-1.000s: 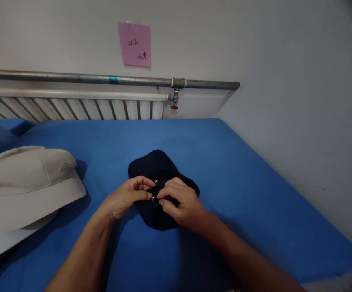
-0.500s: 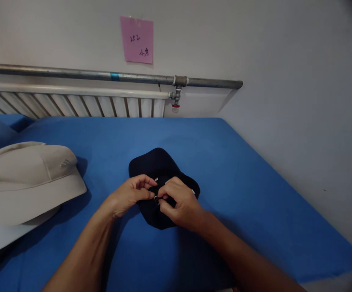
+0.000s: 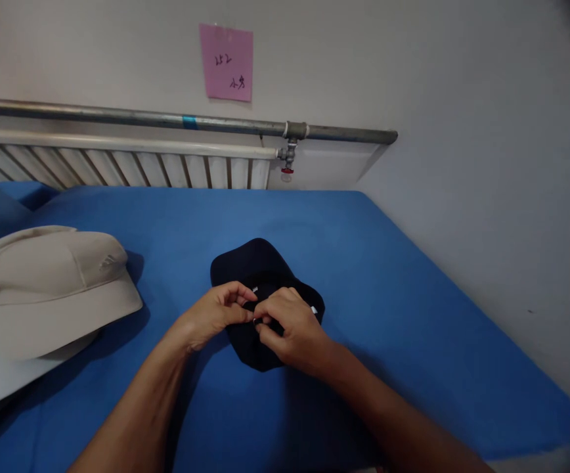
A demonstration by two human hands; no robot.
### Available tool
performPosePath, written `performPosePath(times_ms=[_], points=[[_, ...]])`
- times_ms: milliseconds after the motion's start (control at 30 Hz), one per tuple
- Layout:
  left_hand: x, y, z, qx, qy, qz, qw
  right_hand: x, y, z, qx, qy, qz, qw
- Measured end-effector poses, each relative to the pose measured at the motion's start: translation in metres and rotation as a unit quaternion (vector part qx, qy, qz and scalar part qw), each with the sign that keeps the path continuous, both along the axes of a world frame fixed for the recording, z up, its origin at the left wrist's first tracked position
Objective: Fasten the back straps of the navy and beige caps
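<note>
A dark navy baseball cap (image 3: 250,259) lies on the blue-covered surface with its brim pointing away and its inside facing me; small white labels show inside it. Over the near side of the cap, my left hand (image 3: 220,309) pinches the dark adjustment strap between thumb and fingers. Close against it, the thumb and fingers of my right hand (image 3: 289,328) are closed at a small shiny metal buckle (image 3: 256,321) on the strap. Most of the strap and buckle is hidden behind my fingertips.
At the left, a beige cap (image 3: 53,276) rests on a white cap (image 3: 14,381). Behind the blue surface (image 3: 388,282) stand a white radiator (image 3: 142,169) and a metal pipe (image 3: 127,117) with a red-handled valve. A pink note (image 3: 228,62) is on the wall.
My fingertips have drawn slightly closer together, covering more of the metal buckle. The cap stays in place; the whole view has shifted a little.
</note>
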State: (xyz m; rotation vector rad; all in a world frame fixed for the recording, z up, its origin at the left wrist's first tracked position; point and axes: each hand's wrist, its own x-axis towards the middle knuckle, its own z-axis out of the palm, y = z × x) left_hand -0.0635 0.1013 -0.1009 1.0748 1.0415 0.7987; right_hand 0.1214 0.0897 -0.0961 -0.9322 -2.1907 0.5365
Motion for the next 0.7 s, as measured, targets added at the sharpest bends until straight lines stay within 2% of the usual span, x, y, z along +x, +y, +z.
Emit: performPosePath(times_ms=[367,700], points=[[0.001,0.0,-0.004,0.015,0.007,-0.007,1.0,0.0,0.0,0.001,-0.012,-0.063,0.014,0.998],[-0.004,0.001,-0.003,0.023,0.001,0.015,1.0,0.01,0.003,0.005,-0.008,-0.043,0.025,0.999]])
